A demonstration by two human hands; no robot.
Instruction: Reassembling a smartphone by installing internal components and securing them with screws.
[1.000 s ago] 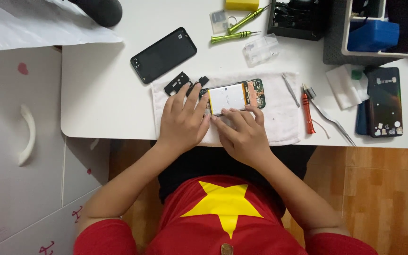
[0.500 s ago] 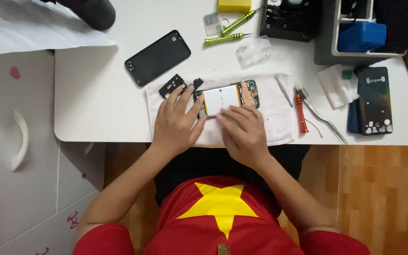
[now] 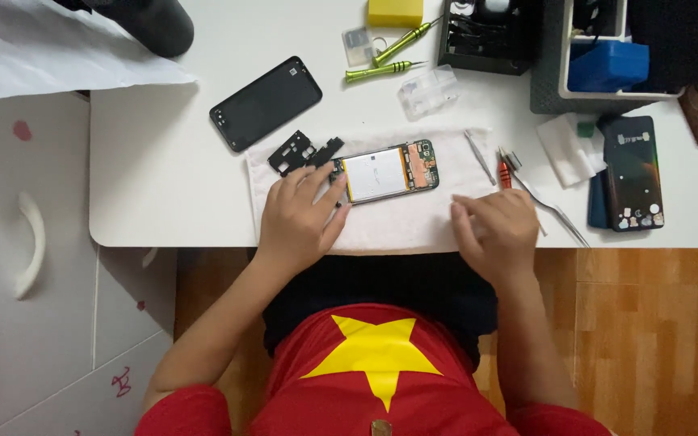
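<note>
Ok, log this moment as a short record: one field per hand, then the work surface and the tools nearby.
left hand: fingers rest on the near end of the opened phone with its pale battery showing
right hand: flat on the white cloth, off the phone, beside the red-handled tool
surface: white table
nearby: black back cover, small black bracket parts, two green screwdrivers, metal tweezers

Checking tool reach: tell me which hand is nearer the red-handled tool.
Right. The right hand lies just below the red-handled tool; the left hand is far off, at the opened phone.
</note>
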